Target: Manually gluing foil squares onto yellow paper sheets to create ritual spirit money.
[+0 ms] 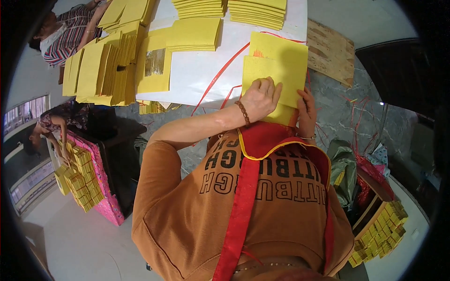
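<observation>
At the near right edge of the white table, a stack of yellow paper sheets (276, 70) lies with its layers out of line, and red print shows on part of it. My left hand (262, 98), a beaded bracelet on its wrist, presses on top with bent fingers held close together. My right hand (306, 112) grips the stack's right edge with curled fingers; its thumb is hidden. Red ribbon (220, 72) runs across the table beside the stack and out behind it. The near end of the stack meets my red apron (272, 140).
More yellow paper bundles (96, 70) fill the table's left side and far edge. One sheet bears a metallic square (155, 62). A wooden board (330, 51) is at right. Bundles fill a crate (382, 229) at lower right. Two people work at left, one by a pink-covered table (110, 201).
</observation>
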Motion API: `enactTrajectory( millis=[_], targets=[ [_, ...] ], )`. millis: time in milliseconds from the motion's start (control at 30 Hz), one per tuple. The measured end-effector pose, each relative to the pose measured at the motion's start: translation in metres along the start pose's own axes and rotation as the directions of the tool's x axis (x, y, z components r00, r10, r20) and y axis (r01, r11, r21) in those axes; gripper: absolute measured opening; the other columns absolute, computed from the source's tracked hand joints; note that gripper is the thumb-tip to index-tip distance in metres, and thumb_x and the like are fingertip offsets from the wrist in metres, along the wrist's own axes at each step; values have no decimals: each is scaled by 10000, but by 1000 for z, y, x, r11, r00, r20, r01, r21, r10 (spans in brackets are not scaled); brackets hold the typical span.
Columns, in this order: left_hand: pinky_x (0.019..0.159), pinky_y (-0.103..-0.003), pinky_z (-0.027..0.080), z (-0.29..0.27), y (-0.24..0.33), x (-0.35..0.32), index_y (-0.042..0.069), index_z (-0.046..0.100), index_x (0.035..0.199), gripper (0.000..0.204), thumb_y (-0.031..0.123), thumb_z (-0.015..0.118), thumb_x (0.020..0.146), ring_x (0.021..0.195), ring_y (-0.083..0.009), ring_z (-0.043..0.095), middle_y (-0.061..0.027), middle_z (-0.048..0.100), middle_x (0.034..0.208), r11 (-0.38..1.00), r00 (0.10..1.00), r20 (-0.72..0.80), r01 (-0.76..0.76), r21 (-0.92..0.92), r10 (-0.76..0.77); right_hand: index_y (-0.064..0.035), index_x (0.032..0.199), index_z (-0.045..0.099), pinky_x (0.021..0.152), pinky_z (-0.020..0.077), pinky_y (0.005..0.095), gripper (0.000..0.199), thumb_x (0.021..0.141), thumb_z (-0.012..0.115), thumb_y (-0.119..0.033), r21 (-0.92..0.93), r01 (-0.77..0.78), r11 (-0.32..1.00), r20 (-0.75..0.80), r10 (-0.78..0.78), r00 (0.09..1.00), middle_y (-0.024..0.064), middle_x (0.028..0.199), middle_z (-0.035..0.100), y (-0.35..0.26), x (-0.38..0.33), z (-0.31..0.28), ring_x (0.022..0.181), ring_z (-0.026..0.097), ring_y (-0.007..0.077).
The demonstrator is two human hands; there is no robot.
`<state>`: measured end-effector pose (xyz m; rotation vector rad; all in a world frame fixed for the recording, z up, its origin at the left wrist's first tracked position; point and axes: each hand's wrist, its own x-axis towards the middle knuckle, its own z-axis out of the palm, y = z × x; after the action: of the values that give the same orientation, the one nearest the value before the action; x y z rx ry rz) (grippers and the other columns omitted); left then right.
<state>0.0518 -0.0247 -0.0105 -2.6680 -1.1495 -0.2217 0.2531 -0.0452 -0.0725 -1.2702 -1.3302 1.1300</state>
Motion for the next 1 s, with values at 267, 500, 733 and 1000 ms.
enactTrajectory(
  millis=[267,500,733,1000],
  targets=[
    [673,-333,476,-37,-118,-17,124,573,1132,459,14,587,686,818,-231,604,-39,632,1035,947,920,-291,188,-261,-262,-44,1268,473,990,327,379,527,882,485,-404,153,7,988,158,-32,987,130,1369,352,-5,7,-18,1260,343,251],
    [864,-363,392,34,-237,-68,216,475,1253,505,56,510,775,1037,-190,537,4,563,1182,938,950,-180,287,193,-254,-79,1181,565,1005,304,390,401,808,578,-224,-149,102,984,254,-62,965,139,1367,343,-10,11,-22,1232,357,281],
    [942,-408,357,84,-243,-94,254,364,1342,546,101,480,831,1150,-227,474,-29,462,1317,917,913,132,365,158,-386,-70,1164,570,996,306,386,389,815,574,-244,-194,112,975,193,-74,978,175,1329,372,3,7,-18,1243,343,293],
    [961,-441,315,104,-216,-92,148,319,1356,549,153,463,826,1214,-262,381,-91,370,1367,846,852,125,467,256,-508,-75,1152,573,1003,294,390,379,806,582,-228,-144,45,989,161,-22,987,167,1340,353,-1,4,-14,1249,329,295]
  ],
)
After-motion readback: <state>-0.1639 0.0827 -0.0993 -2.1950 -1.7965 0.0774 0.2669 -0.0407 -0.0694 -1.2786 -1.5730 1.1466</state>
